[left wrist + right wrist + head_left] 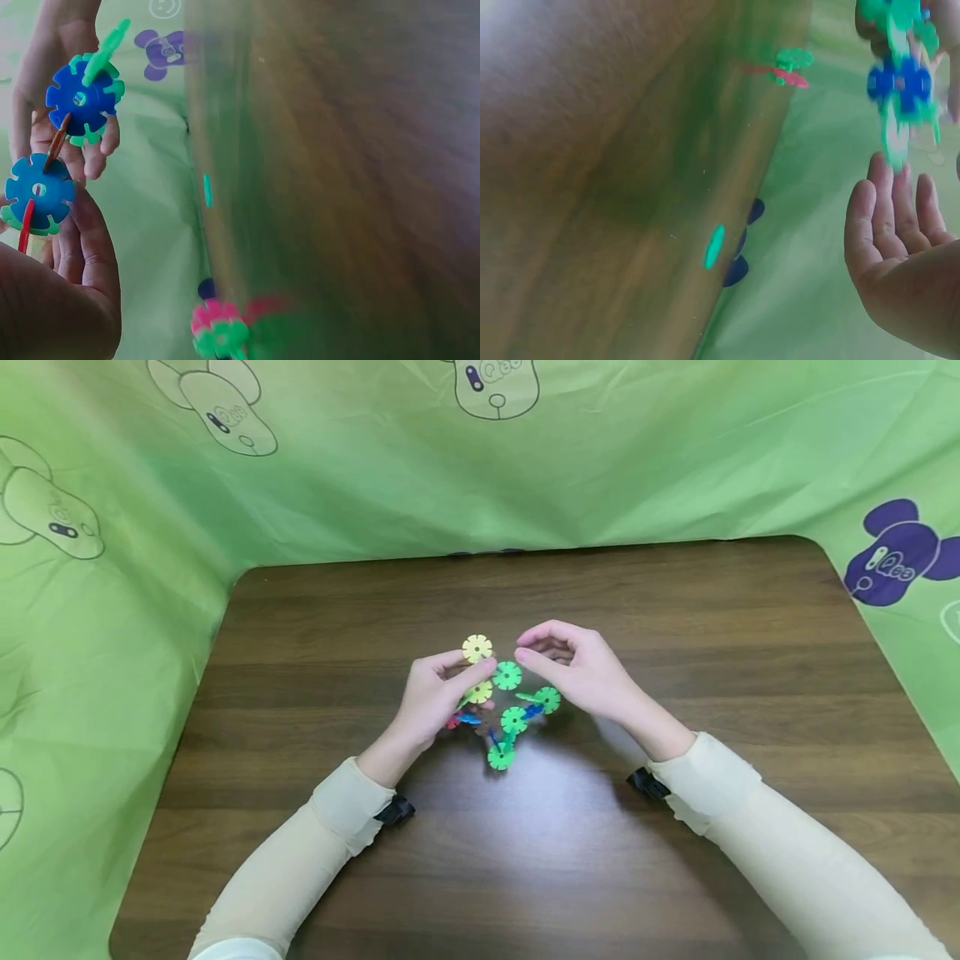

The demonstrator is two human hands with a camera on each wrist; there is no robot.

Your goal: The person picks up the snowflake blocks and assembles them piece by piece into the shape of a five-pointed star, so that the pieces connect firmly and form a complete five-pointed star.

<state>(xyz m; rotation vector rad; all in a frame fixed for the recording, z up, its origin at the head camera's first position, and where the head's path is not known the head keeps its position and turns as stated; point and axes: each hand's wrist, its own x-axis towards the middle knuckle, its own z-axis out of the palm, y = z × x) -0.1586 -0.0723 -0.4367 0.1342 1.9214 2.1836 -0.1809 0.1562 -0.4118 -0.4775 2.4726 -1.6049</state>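
Observation:
My left hand (435,693) pinches a linked chain of notched plastic discs between thumb and fingers. A yellow disc (477,648) stands above the thumb, with another yellow disc (480,692) below it. Green discs (513,720) and blue ones (534,711) branch out to the right; a blue disc (41,191) carries a red one on its edge in the left wrist view. Just right of the chain is my right hand (588,668), its fingers loosely bent. The right wrist view shows those fingers (885,217) extended beneath a green disc (895,139), gripping nothing visible.
A brown wooden table (300,810) lies under both hands. Green printed cloth (600,460) hangs behind and beside it. A teal disc (715,246) and a pink-and-green pair (791,64) appear against the table; whether they join the chain is unclear.

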